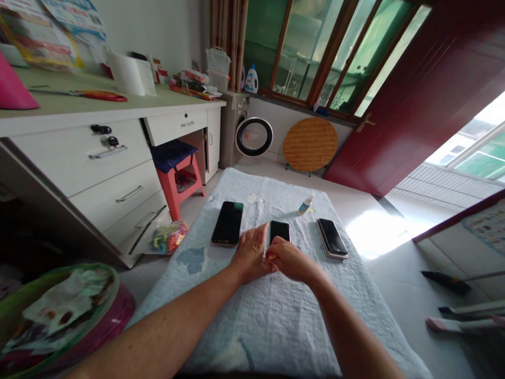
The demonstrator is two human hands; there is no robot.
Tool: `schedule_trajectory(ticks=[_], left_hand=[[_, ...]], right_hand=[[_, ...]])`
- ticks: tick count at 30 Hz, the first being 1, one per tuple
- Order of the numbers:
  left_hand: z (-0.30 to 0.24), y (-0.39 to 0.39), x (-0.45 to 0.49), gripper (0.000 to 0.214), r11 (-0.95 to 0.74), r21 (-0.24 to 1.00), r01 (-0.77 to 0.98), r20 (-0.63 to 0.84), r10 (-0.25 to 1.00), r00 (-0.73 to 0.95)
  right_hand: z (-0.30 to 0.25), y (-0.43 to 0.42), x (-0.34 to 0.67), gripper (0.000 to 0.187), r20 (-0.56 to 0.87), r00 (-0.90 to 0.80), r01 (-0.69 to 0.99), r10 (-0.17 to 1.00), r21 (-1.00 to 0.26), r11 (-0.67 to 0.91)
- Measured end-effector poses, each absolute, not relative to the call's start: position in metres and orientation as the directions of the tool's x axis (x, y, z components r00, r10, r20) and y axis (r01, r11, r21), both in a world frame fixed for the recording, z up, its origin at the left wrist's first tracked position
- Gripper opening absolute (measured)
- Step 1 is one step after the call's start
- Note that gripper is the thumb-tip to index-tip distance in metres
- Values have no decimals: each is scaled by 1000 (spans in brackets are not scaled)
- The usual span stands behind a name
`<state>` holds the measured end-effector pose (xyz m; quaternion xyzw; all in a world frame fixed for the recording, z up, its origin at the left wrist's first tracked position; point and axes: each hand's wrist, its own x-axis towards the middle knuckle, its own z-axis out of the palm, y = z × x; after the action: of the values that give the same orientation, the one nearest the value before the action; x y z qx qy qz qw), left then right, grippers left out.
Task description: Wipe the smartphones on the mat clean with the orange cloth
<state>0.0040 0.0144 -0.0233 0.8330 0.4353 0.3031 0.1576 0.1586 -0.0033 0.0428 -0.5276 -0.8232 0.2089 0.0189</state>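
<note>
On the table (276, 326), my outstretched left hand (251, 252) likely braces the middle phone (280, 230); my right hand (291, 258) curls, its grip unclear.

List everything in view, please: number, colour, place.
Cloth: 1, pale blue, centre
Phones: 3, black, on cloth
Small bottle: 1, partly blue, on cloth
Desk: 1, white, left
Clutter: many, mixed, on desk
Stool: 1, coral, by desk
Bag: 1, clear, left floor
Bin: 1, pink, lower left
Washer: 1, grey, beyond desk
Board: 1, brown, far wall
Window panes: several, green, back
Curtain: 1, brown, top centre
Door: 1, red, right
Hands: 2, bare, by middle phone
</note>
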Motion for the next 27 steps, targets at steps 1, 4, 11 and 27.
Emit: schedule_trajectory(ticks=[1,4,11,27], left_hand=[[-22,14,3,109,-581,519,627,348,814,465],[-17,15,0,96,-613,494,617,272,783,560],[-11,19,-2,66,-638,475,606,183,746,641],[-21,25,3,37,-649,417,636,225,752,620]], right_hand=[[45,-3,165,20,-138,-429,839,893,-426,337],[47,-1,185,20,52,-273,814,961,-520,259],[27,-8,196,22,11,-235,817,972,-540,204],[39,-33,227,22,-29,-204,833,978,-530,158]])
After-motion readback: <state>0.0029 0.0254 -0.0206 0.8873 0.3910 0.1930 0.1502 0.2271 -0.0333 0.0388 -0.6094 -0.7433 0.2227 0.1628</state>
